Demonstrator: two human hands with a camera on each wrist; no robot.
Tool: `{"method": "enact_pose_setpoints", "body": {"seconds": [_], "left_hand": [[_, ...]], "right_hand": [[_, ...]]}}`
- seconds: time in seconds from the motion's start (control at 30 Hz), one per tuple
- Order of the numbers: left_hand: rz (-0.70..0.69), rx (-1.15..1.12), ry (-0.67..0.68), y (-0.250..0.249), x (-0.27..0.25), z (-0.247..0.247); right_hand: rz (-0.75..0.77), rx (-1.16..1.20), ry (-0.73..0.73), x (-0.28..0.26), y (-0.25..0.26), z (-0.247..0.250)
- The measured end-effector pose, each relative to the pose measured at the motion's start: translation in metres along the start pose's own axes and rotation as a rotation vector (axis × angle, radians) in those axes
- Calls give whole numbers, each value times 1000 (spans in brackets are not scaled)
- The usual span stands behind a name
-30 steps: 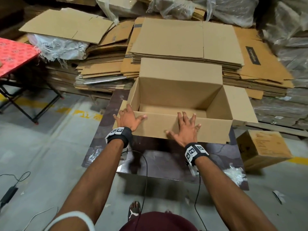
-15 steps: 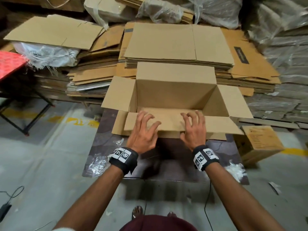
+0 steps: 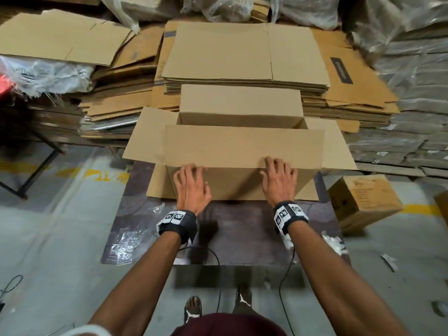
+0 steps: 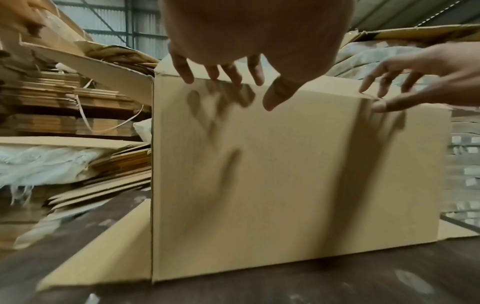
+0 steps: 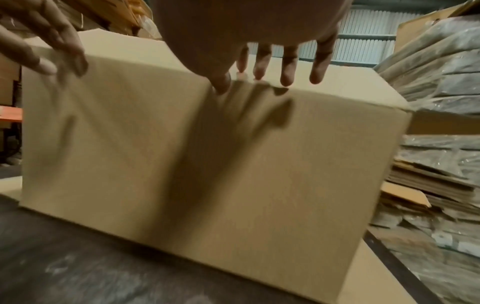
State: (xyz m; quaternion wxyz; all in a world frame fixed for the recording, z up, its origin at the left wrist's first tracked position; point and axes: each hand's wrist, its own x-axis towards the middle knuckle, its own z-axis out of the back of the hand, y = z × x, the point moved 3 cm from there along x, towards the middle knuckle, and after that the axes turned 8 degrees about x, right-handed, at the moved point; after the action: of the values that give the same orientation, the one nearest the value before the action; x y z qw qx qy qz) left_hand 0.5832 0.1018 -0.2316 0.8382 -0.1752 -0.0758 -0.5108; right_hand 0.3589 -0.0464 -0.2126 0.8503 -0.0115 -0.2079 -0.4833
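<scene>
**Item inspected:** 1 cardboard box (image 3: 237,185) stands upright on a dark table (image 3: 242,234), toward the table's far edge and directly in front of the person.
- **Near flap:** the near flap (image 3: 242,146) lies folded over the opening and covers most of it. A narrow gap remains at the back.
- **Far flap:** the far flap (image 3: 240,99) stands upright.
- **Side flaps:** the 2 side flaps (image 3: 146,137) stick out to the left and right.

**Hands:**
- **Left:** the left hand (image 3: 192,187) is open, with its fingers (image 4: 185,69) straight and spread, and it grips nothing. The fingertips reach the fold at the box's top front edge, left of centre. Blur prevents confirming contact.
- **Right:** the right hand (image 3: 278,181) is also open, with spread fingers (image 5: 288,70) and nothing in its hold. Its fingertips are at the same fold, right of centre.
- **Palms:** both palms face the front wall and are apart from it.

**Surroundings:** a stack of flat cartons (image 3: 242,52) lies just behind the box. 1 small closed carton (image 3: 363,202) sits on the floor to the right of the table.
</scene>
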Motion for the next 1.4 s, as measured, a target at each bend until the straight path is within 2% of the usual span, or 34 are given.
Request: {"method": "enact_pose_setpoints", "body": {"seconds": [0.07,0.13,0.23,0.3,0.33,0.4,0.47,0.7,0.9,0.97,1.03,1.17,1.27,1.4], "left_hand": [[125,-65,-76,-3,-5,-4],[383,-241,-153,4,-9,-17],[738,-508,-251,20,-12,-38],[903,-627,-205,29,-13,-49],[939,-664,-163,33,-12,-54],[925,-700,-108,39,-10,-65],[896,-711,-86,44,-9,-75],[809,-845,-104,47,1,-61],[656,-756,-401,54,33,-8],[632,-765,-453,52,49,14],[657,-672,-406,46,61,33],[649,-469,-156,36,83,54],[639,-423,22,37,102,54],[601,-384,139,41,122,55]], "right_hand": [[-30,48,14,-14,-21,-9],[-145,131,-16,-24,-42,-13],[-514,375,-113,-30,-77,-21],[-757,572,-93,-32,-97,-27],[-831,661,-52,-33,-103,-30],[-882,820,66,-31,-112,-40],[-874,901,125,-27,-118,-49],[-854,937,54,-20,-113,-41],[-707,840,-53,7,-88,4],[-670,802,-86,22,-81,23],[-664,767,-89,34,-74,36],[-676,683,-6,54,-69,53],[-672,647,98,71,-72,55],[-684,666,214,93,-76,55]]}}
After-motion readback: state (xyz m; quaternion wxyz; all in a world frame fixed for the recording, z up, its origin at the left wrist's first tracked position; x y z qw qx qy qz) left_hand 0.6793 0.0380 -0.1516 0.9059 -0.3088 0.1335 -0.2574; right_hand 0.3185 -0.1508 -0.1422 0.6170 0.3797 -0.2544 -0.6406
